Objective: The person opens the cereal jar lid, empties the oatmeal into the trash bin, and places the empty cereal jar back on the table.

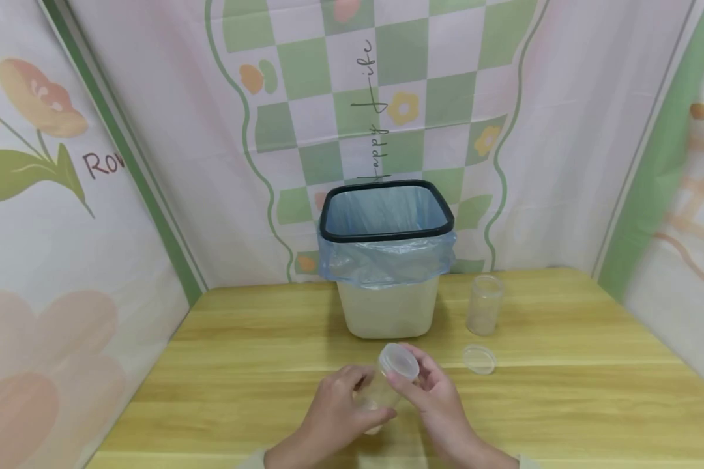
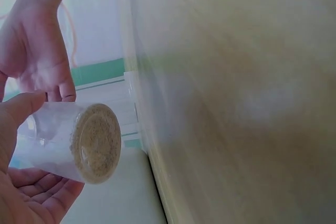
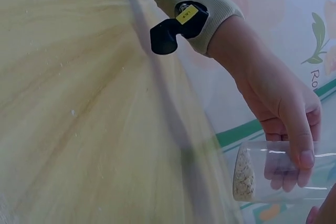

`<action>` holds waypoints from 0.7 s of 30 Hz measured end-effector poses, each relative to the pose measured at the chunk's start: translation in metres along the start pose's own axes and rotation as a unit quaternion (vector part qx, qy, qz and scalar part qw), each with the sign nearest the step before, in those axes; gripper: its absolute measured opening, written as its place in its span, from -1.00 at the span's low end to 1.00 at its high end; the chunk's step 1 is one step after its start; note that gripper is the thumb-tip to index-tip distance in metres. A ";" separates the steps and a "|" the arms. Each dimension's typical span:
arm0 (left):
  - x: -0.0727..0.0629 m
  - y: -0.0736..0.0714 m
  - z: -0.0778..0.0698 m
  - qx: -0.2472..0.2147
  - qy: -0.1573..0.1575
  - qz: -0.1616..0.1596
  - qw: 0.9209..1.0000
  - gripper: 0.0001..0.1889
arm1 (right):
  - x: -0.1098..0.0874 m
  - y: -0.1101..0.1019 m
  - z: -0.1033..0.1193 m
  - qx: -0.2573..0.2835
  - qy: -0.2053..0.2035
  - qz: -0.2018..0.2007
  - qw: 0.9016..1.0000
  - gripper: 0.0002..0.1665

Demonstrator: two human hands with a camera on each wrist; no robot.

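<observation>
Between both grips (image 1: 336,407) (image 1: 441,396), lidded jar (image 1: 385,389)

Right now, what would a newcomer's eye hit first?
Probably the squarish white bin with black rim and blue plastic liner, at the back of the yellow wood-grain table. Next, the clear cylindrical jar with pale grains at its base, held by left grip and right grip in front. Right of the bin stands another clear cylindrical container, a round clear lid lying before it.
</observation>
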State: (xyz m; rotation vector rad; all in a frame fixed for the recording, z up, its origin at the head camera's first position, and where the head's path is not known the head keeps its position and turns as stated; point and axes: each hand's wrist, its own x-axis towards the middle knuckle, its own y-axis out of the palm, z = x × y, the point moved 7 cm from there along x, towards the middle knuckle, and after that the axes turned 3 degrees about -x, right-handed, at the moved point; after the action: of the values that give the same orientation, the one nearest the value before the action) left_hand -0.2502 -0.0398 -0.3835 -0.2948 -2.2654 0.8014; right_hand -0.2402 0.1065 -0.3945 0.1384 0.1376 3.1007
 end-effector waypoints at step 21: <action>-0.002 0.004 0.011 -0.112 -0.040 0.040 0.992 -0.50 | 0.011 -0.020 0.028 0.033 -0.053 -0.002 0.998 -0.23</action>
State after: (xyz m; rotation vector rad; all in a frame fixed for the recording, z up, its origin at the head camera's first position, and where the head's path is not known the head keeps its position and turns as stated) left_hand -0.2566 -0.0423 -0.3935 -0.4678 -2.4366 0.6083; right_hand -0.2477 0.1297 -0.3674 0.3019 0.2364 3.0765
